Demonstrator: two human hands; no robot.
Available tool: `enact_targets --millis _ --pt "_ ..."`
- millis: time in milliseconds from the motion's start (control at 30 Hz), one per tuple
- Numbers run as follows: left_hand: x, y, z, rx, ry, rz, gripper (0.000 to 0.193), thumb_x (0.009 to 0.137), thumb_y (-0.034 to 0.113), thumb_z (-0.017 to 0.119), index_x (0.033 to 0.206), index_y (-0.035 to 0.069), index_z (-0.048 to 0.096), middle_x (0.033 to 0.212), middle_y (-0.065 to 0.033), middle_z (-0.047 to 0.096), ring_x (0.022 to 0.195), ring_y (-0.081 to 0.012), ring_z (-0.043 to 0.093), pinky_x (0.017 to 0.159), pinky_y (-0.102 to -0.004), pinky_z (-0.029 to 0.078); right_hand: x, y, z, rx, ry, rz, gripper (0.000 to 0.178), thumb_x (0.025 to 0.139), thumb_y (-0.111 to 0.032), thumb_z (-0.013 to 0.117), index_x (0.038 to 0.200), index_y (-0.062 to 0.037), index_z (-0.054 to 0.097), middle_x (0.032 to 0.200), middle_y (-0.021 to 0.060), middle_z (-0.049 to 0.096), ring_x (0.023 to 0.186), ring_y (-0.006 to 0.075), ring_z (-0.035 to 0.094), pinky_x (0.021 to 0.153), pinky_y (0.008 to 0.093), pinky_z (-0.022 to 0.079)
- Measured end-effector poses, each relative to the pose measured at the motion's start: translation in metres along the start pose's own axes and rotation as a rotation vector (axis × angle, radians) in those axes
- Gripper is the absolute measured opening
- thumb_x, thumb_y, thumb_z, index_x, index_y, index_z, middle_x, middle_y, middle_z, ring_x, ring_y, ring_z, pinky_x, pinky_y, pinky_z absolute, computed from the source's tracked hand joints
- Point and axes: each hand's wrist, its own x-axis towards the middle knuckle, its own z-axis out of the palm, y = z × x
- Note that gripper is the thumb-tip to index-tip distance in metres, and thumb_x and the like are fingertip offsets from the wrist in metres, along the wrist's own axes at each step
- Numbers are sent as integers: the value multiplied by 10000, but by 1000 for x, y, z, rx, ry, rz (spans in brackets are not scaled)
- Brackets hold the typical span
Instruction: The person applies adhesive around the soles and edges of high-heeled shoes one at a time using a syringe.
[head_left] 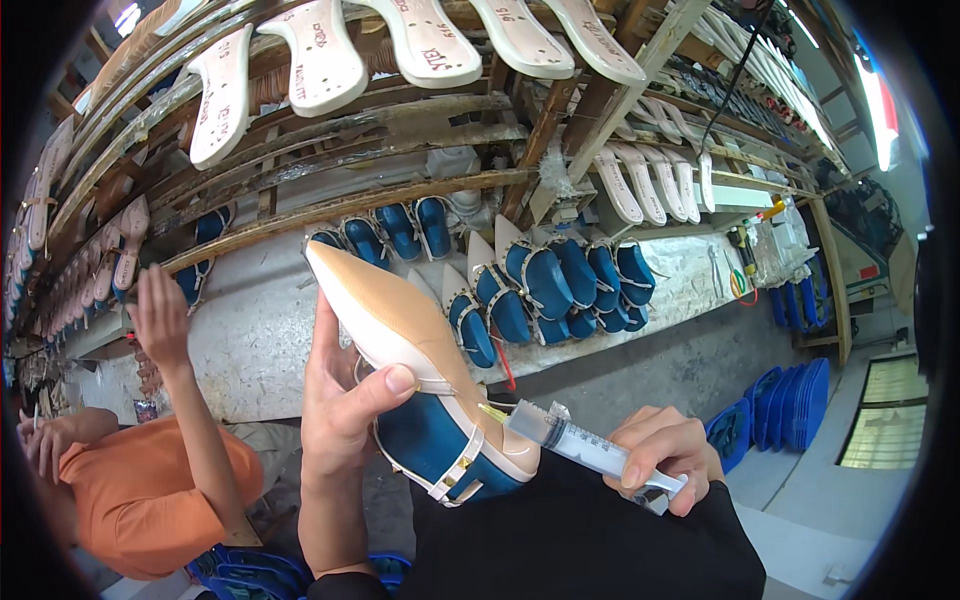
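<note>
My left hand (345, 395) grips a pointed shoe (400, 315) around its middle, with the thumb across the side. The shoe is tilted so its tan underside faces up and its toe points to the upper left. Blue lining and a pale studded strap (458, 470) show below. My right hand (660, 455) holds a clear plastic syringe (575, 440), its fingers closed around the plunger end. The syringe's yellowish tip (493, 411) is at the underside near the heel end; whether it touches cannot be told.
Several blue-lined shoes (545, 280) stand on the covered workbench (270, 360). Racks above carry white soles (435, 45). Green-handled scissors (737, 282) lie at the bench's right. A co-worker in an orange shirt (165, 490) sits at left, one hand raised. Blue baskets (785, 405) stand right.
</note>
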Motion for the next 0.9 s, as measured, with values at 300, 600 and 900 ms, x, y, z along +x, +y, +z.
enact_targets --millis 300,600,900 --pt "12 -17 25 3 -58 -46 1034 732 125 808 1572 40 212 1311 -195 572 1170 -301 635 1015 -414 524 -30 -9 -14 -10 39 -9 581 969 -441 684 1177 96 612 929 186 682 640 234 636 517 333 475" --pt "18 -40 60 38 -107 -79 1012 741 100 805 1571 56 227 1303 -193 580 1160 -302 642 998 -425 540 -64 -27 -32 11 104 -13 600 975 -463 668 1173 100 618 889 178 675 632 222 626 513 326 462" --pt "14 -58 87 41 -130 -102 998 748 69 804 1567 58 234 1279 -183 600 1135 -294 656 974 -419 555 -95 -57 -54 58 116 96 631 987 -490 641 1159 117 621 839 158 656 623 209 604 522 337 439"
